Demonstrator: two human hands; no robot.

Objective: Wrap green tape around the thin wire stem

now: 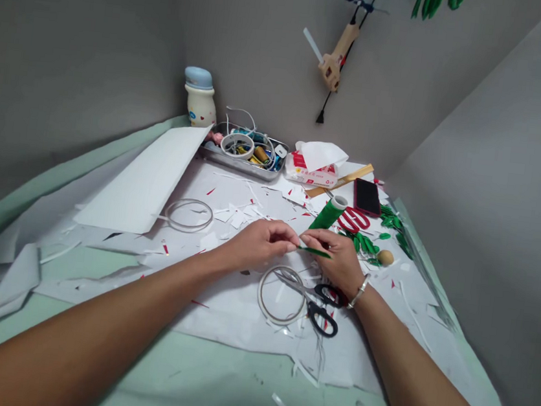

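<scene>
My left hand [266, 243] and my right hand [339, 260] meet above the paper-covered table. A narrow green leaf-like strip [317, 252] lies across the right fingers, its tip toward the left fingertips. Both hands are closed in a pinch at its left end; the exact contact is partly hidden by the fingers. Right behind the right hand stands a tilted spool of green thread [326, 216]. Below the hands are black-handled scissors [324, 310], partly lying over a roll of tape [260, 299].
Finished-looking green leaves [366, 243] and a wooden ball [385, 258] lie at right, near red-handled scissors [354, 220] and a phone [367, 197]. Behind are a tissue pack [310, 172] and a metal tray [240, 164]. Paper scraps [237, 217] are strewn about. Another tape ring [187, 229] lies left.
</scene>
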